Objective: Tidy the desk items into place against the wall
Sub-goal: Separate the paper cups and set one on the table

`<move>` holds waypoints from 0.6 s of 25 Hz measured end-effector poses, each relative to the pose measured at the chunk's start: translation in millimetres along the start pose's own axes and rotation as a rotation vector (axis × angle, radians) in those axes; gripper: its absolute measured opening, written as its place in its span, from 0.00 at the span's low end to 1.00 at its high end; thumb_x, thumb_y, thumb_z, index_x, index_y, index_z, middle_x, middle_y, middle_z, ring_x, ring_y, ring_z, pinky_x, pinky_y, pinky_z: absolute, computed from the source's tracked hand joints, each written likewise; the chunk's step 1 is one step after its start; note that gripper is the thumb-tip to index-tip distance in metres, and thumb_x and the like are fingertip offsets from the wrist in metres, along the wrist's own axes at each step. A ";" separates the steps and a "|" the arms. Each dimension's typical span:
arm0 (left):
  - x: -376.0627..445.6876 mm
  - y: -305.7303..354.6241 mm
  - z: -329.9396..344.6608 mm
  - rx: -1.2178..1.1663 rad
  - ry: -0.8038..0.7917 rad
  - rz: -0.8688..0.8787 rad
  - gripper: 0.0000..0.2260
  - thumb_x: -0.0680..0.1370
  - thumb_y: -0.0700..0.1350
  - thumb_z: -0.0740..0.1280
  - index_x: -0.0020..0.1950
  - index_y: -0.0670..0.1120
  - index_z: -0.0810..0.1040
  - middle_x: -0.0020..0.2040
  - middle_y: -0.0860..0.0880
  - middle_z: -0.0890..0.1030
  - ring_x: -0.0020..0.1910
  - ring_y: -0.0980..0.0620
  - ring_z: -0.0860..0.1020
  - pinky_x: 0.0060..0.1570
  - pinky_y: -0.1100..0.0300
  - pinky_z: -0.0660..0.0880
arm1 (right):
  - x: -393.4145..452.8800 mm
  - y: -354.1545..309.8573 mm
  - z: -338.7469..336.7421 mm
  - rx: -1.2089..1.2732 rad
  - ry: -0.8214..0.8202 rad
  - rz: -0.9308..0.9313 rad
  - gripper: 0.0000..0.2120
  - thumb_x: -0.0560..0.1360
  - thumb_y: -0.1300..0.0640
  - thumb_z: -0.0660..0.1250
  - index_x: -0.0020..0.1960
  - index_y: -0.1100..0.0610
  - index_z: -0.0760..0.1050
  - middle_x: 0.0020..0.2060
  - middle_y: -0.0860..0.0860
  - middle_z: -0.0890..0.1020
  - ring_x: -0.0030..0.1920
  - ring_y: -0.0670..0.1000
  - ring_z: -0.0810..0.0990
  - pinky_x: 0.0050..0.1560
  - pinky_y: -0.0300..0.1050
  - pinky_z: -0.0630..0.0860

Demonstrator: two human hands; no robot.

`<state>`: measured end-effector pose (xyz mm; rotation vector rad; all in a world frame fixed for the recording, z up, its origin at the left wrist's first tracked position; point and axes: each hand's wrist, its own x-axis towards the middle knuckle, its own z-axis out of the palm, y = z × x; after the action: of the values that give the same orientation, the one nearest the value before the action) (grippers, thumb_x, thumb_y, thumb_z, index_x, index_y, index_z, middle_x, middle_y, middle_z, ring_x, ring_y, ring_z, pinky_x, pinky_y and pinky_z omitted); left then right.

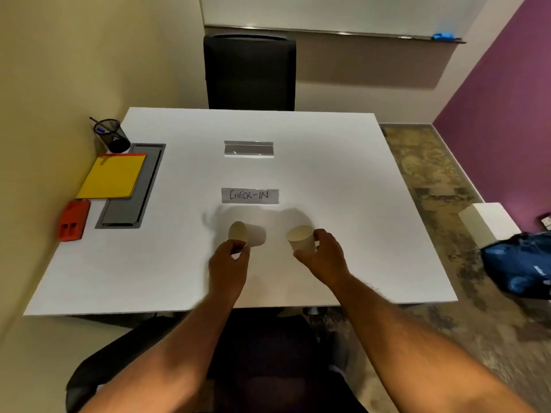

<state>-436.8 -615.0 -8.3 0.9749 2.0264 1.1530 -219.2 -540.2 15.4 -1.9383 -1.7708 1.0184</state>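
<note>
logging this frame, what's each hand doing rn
left hand: closed on the tilted left cup
right hand: closed on the right cup

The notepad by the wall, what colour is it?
Bright yellow, with a red strip along its top edge: the notepad shows clearly in the head view.

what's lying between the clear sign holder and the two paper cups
In the head view, the CHECK-IN label lies flat on the table, between the clear holder and both cups.

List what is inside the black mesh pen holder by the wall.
In the mesh pen holder, a dark pen or pencil leans out over the rim and something blue shows near the top. The mesh hides whatever lies deeper.
</note>
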 end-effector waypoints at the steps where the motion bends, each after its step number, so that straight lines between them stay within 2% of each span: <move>1: -0.3 -2.7 4.8 0.016 0.001 -0.030 0.06 0.81 0.48 0.71 0.56 0.48 0.84 0.53 0.53 0.85 0.53 0.53 0.82 0.54 0.61 0.74 | 12.9 1.2 -1.4 -0.005 0.000 -0.023 0.31 0.69 0.46 0.78 0.68 0.53 0.74 0.61 0.50 0.78 0.60 0.54 0.78 0.59 0.54 0.80; 2: -3.1 -5.8 7.1 0.038 -0.006 -0.053 0.05 0.81 0.48 0.71 0.54 0.49 0.84 0.52 0.52 0.85 0.53 0.52 0.82 0.54 0.60 0.74 | 20.9 0.7 -2.5 -0.002 -0.005 -0.029 0.32 0.69 0.46 0.79 0.69 0.54 0.74 0.62 0.51 0.78 0.60 0.54 0.78 0.60 0.53 0.79; 4: 8.3 -10.8 34.6 0.035 0.086 -0.149 0.01 0.80 0.47 0.71 0.50 0.51 0.83 0.51 0.52 0.85 0.52 0.52 0.82 0.53 0.60 0.73 | 75.1 8.6 -0.5 -0.023 -0.091 -0.050 0.30 0.69 0.48 0.80 0.66 0.57 0.74 0.59 0.53 0.80 0.58 0.56 0.80 0.58 0.52 0.80; 7: 12.0 -9.4 39.3 0.031 0.086 -0.211 0.02 0.80 0.48 0.70 0.48 0.52 0.82 0.49 0.52 0.86 0.50 0.51 0.82 0.51 0.59 0.73 | 101.7 4.2 5.7 0.022 -0.089 -0.036 0.28 0.67 0.50 0.79 0.62 0.56 0.72 0.53 0.53 0.81 0.54 0.58 0.82 0.51 0.51 0.80; 9: 22.7 -4.1 72.2 0.065 0.136 -0.305 0.04 0.80 0.48 0.69 0.48 0.51 0.82 0.47 0.52 0.85 0.49 0.50 0.82 0.50 0.59 0.72 | 136.8 12.9 8.7 -0.030 -0.182 -0.076 0.28 0.66 0.49 0.79 0.60 0.54 0.70 0.51 0.51 0.81 0.52 0.58 0.82 0.48 0.48 0.78; 12: 31.8 13.9 102.7 0.033 0.222 -0.371 0.04 0.79 0.48 0.69 0.46 0.51 0.82 0.45 0.53 0.84 0.48 0.50 0.81 0.49 0.59 0.71 | 170.8 12.2 11.9 -0.137 -0.235 -0.179 0.30 0.66 0.49 0.81 0.61 0.54 0.69 0.54 0.53 0.82 0.54 0.59 0.82 0.50 0.46 0.76; 15: 42.3 25.9 125.0 0.027 0.291 -0.394 0.06 0.79 0.47 0.68 0.44 0.48 0.81 0.42 0.49 0.84 0.43 0.49 0.79 0.45 0.57 0.73 | 198.1 9.3 7.7 -0.180 -0.233 -0.246 0.31 0.68 0.50 0.81 0.62 0.54 0.67 0.57 0.53 0.82 0.57 0.59 0.83 0.52 0.47 0.78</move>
<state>-354.3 -515.8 -46.2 0.4030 2.3321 1.0966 -222.6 -353.6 -52.3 -1.6967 -2.2360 1.0639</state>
